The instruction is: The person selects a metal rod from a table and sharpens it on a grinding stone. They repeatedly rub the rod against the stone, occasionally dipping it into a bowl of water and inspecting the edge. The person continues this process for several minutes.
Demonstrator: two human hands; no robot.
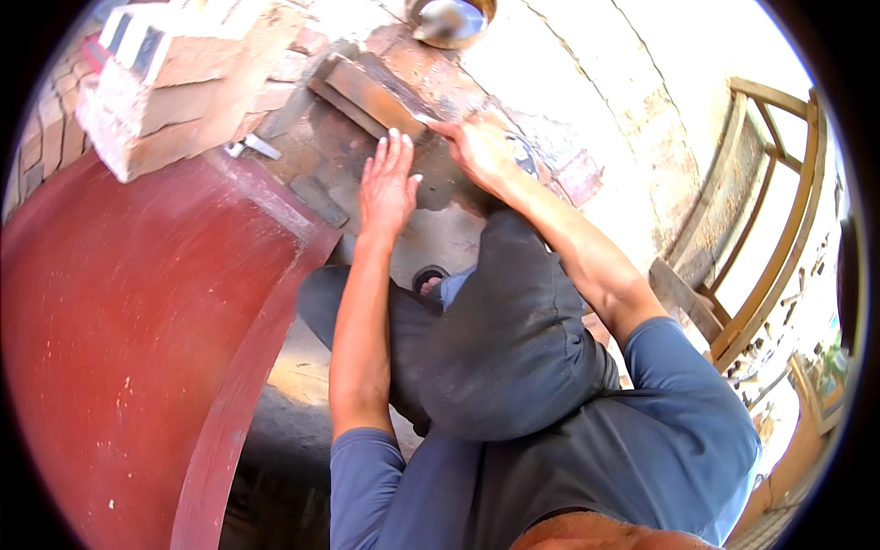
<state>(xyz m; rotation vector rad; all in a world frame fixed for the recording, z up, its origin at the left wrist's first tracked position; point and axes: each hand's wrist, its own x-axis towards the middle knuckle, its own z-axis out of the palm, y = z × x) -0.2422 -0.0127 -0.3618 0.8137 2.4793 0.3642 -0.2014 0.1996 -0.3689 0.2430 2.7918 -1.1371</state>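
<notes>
In front of my crossed legs lies a long orange-brown block (371, 99), resting on a darker block and tilted across the ground. My left hand (389, 183) is flat with fingers stretched, its fingertips at the block's near right end. At that same end is my right hand (478, 154), index finger pointing along and the other fingers curled under. Something small and pale shows at the right fingertip, too blurred to name. Whatever the curled fingers hold is hidden. Dark wet-looking ground (438, 179) lies beneath both hands.
A red tabletop (137, 339) fills the left side, with a stack of bricks (188, 101) beyond it. A round bowl (451, 38) with bluish contents stands at the far side. To the right leans a wooden frame (775, 266). A slippered foot (429, 280) is below my hands.
</notes>
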